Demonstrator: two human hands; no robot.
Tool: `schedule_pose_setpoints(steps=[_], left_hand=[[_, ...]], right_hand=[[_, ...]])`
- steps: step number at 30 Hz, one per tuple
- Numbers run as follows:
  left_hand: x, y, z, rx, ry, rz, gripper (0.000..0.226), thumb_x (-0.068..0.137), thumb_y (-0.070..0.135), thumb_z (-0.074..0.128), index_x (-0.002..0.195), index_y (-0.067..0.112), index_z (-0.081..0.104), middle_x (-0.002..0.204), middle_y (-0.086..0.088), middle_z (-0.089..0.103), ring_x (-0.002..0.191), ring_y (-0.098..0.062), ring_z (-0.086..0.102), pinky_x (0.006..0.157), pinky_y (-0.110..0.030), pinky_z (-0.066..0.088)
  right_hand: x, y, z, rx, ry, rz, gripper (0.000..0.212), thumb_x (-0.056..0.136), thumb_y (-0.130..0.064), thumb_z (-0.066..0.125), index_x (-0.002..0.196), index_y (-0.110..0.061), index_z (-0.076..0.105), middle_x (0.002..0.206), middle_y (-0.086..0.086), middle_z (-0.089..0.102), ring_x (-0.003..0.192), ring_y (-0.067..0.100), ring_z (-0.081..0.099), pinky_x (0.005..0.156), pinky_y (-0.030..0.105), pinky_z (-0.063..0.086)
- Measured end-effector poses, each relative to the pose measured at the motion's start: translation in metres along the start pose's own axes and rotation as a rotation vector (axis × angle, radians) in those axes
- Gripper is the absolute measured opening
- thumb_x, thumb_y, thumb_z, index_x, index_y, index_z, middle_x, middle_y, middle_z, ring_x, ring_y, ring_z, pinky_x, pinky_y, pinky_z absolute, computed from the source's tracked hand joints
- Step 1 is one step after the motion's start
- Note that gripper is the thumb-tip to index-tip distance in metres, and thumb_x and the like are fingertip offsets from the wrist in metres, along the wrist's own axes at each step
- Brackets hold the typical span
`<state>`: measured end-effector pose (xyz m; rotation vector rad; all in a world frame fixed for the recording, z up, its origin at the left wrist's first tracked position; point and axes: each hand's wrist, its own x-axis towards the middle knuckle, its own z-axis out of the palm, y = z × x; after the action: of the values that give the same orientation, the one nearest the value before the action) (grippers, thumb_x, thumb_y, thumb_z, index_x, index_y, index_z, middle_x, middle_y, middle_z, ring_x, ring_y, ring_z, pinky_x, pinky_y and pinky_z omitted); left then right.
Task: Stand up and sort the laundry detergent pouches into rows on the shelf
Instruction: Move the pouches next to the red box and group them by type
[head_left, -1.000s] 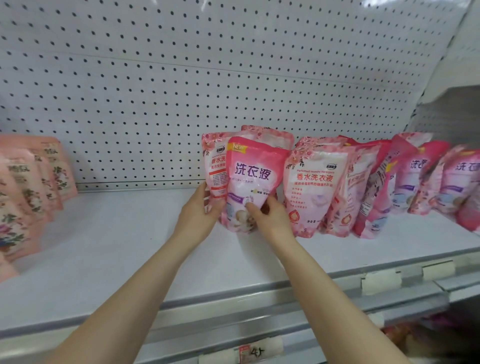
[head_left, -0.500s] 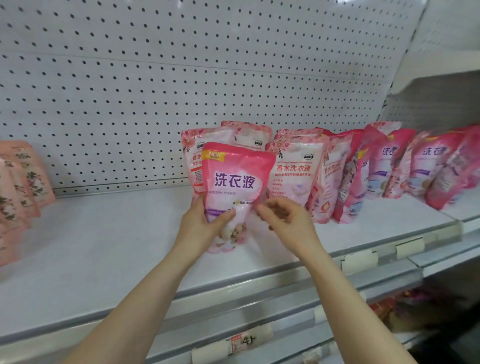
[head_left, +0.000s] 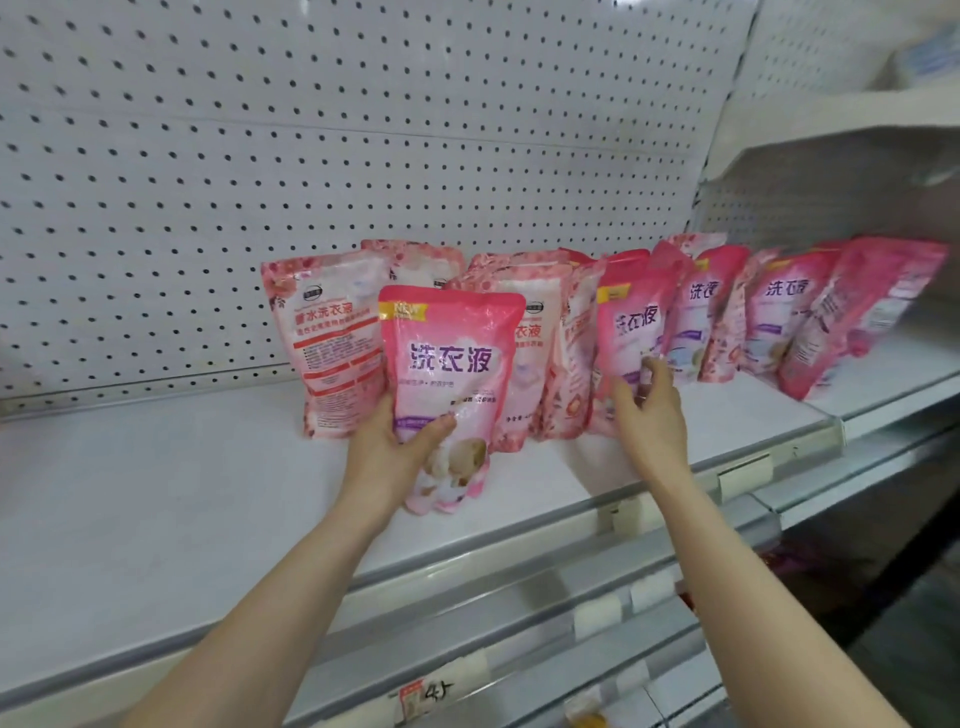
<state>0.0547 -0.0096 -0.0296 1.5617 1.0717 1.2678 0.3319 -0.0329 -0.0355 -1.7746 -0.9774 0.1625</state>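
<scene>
My left hand (head_left: 392, 449) grips a bright pink detergent pouch (head_left: 452, 364) by its lower left, thumb across the front, holding it upright in front of the row on the white shelf (head_left: 182, 509). Behind it stand pale pink floral pouches (head_left: 332, 338). My right hand (head_left: 647, 410) reaches to the right, fingers loosely extended, fingertips touching the lower front of another bright pink pouch (head_left: 631, 322) that leans in the row. More pink pouches (head_left: 784, 306) lean against each other further right.
A white pegboard wall (head_left: 311, 156) backs the shelf. The shelf's front rail (head_left: 519, 540) carries price-tag holders. Another shelf bay (head_left: 883, 384) adjoins on the right, with a higher shelf (head_left: 841, 130) above it. Lower shelves lie beneath.
The pouch has come forward out of the row, now held by my left hand alone. My right hand let go of it and moved right to another pink pouch. The view shifted right.
</scene>
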Motion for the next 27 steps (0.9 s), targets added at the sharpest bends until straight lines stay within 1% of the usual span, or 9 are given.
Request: schedule_pose_setpoints(steps=[3,6,7,9,11,15,18,22,27], left_hand=[[0.004,0.0,0.009,-0.01,0.022,0.014,0.045,0.082,0.018,0.075,0.124,0.018,0.059,0.114,0.0,0.07,0.104,-0.017,0.065,0.096,-0.046,0.051],[0.007,-0.001,0.012,-0.018,0.03,0.006,0.046,0.082,0.018,0.075,0.124,0.018,0.059,0.114,0.0,0.069,0.104,-0.018,0.065,0.096,-0.046,0.051],[0.009,-0.002,0.012,-0.022,0.029,-0.002,0.047,0.082,0.018,0.076,0.125,0.018,0.058,0.114,0.0,0.069,0.104,-0.018,0.065,0.096,-0.047,0.051],[0.012,-0.004,0.011,-0.025,0.024,-0.02,0.048,0.081,0.019,0.076,0.126,0.019,0.058,0.114,0.001,0.069,0.105,-0.018,0.066,0.096,-0.047,0.051],[0.014,-0.007,0.01,-0.02,0.022,-0.024,0.048,0.081,0.02,0.077,0.125,0.021,0.058,0.113,0.002,0.07,0.104,-0.017,0.066,0.095,-0.045,0.052],[0.015,-0.01,0.009,-0.014,0.021,-0.008,0.047,0.079,0.023,0.077,0.123,0.023,0.06,0.112,0.005,0.071,0.102,-0.014,0.067,0.092,-0.041,0.054],[0.013,-0.009,0.005,-0.049,0.035,-0.003,0.042,0.079,0.02,0.078,0.119,0.02,0.063,0.106,0.004,0.072,0.096,-0.013,0.07,0.089,-0.04,0.056],[0.003,-0.007,-0.011,-0.139,0.075,0.016,0.04,0.078,0.019,0.079,0.115,0.021,0.065,0.1,0.009,0.074,0.091,-0.008,0.071,0.082,-0.032,0.057],[-0.017,-0.003,-0.053,-0.258,0.107,0.021,0.037,0.075,0.014,0.08,0.107,0.028,0.066,0.098,0.01,0.076,0.089,-0.009,0.072,0.071,-0.022,0.057]], right_hand=[[0.009,0.007,-0.006,0.054,0.026,0.0,0.044,0.095,-0.045,0.046,0.132,-0.022,0.043,0.109,0.007,0.066,0.106,0.031,0.061,0.087,0.041,0.045],[0.031,0.012,-0.01,0.08,-0.039,-0.003,0.069,0.091,-0.044,0.061,0.148,-0.017,0.031,0.148,0.01,0.042,0.135,0.026,0.042,0.11,0.046,0.038],[0.039,0.013,-0.01,0.13,-0.104,0.007,0.076,0.091,-0.043,0.063,0.152,-0.019,0.026,0.153,0.007,0.038,0.138,0.023,0.04,0.11,0.045,0.039],[0.052,0.015,-0.008,0.289,-0.246,0.039,0.076,0.089,-0.039,0.068,0.152,-0.024,0.027,0.144,0.001,0.05,0.124,0.014,0.055,0.091,0.034,0.051],[0.062,0.017,-0.009,0.356,-0.277,0.046,0.071,0.082,-0.037,0.076,0.142,-0.023,0.042,0.126,-0.005,0.064,0.104,0.004,0.064,0.077,0.023,0.052],[0.061,0.02,-0.01,0.404,-0.253,0.017,0.044,0.068,-0.038,0.086,0.106,-0.027,0.067,0.094,-0.018,0.076,0.087,0.0,0.072,0.068,0.014,0.052],[0.047,0.016,-0.008,0.471,-0.196,0.017,0.042,0.072,-0.034,0.085,0.109,-0.027,0.066,0.096,-0.017,0.075,0.087,-0.001,0.071,0.067,0.011,0.051],[0.015,-0.003,-0.011,0.498,-0.003,0.029,0.038,0.071,-0.036,0.086,0.101,-0.031,0.063,0.099,-0.017,0.071,0.09,-0.002,0.068,0.083,0.023,0.052],[-0.039,-0.047,-0.02,0.611,0.054,0.001,0.043,0.071,-0.033,0.086,0.108,-0.028,0.064,0.102,-0.011,0.074,0.09,0.0,0.071,0.084,0.027,0.056]])
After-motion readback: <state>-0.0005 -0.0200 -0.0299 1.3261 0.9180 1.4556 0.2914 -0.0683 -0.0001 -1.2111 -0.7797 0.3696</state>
